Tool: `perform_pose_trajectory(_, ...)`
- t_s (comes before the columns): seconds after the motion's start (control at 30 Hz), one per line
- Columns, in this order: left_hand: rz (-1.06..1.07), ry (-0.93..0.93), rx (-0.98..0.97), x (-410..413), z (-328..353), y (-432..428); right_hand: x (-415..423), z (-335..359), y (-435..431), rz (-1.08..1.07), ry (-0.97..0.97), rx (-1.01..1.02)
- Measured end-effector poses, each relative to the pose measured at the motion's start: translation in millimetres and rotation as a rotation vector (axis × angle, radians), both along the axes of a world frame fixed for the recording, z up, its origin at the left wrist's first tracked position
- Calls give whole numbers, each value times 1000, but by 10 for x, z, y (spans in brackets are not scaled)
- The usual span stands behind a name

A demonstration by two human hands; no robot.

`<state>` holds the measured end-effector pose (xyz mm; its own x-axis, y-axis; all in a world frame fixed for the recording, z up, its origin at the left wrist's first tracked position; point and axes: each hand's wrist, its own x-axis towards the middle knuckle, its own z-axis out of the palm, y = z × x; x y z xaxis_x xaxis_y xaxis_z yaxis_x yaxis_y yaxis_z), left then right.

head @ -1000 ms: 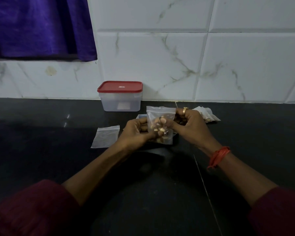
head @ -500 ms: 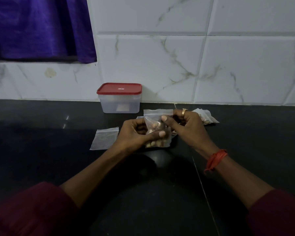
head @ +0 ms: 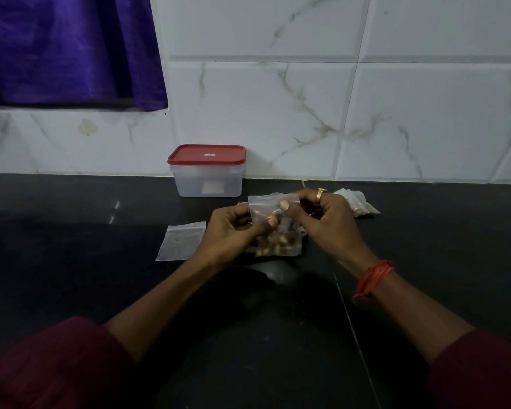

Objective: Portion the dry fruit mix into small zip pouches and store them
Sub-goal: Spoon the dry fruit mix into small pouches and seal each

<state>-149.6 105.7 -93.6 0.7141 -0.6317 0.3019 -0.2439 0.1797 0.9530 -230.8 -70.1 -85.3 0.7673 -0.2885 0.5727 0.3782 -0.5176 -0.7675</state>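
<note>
Curtain (head: 65,48) of purple cloth hangs upper left. 1 empty zip pouch (head: 180,242) lies flat on the black counter (head: 71,231), with the red-lidded container (head: 207,172) behind it against the wall. The left hand (head: 233,228) and right hand (head: 325,222) pinch the filled pouch (head: 278,243) between them, covering its upper edges. More pouches (head: 357,202) lie half hidden behind the right hand.

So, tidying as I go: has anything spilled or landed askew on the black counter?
Nothing stands out. The dry fruit sits inside the clear zip pouch pinched by left hand and right hand; the empty clear pouch lies flat, the red-lidded translucent box stands closed.
</note>
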Motion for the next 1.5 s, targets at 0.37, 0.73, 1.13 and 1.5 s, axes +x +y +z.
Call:
perform_pose_trajectory(0.37, 124, -5, -122, 7, 13, 7, 9, -21, -20, -9, 23, -68)
perform_pose_trajectory(0.73, 116, -125, -136, -26, 30, 18, 1, -17, 41, 7, -32, -74)
perform_pose_trajectory(1.13, 91, -126, -136, -7, 22, 19, 5, -21, 73, 73, -9, -2)
perform_pose_trajectory(1.5, 97, -216, -36, 29, 18, 18, 28, -68, 57, 72, 2, -23)
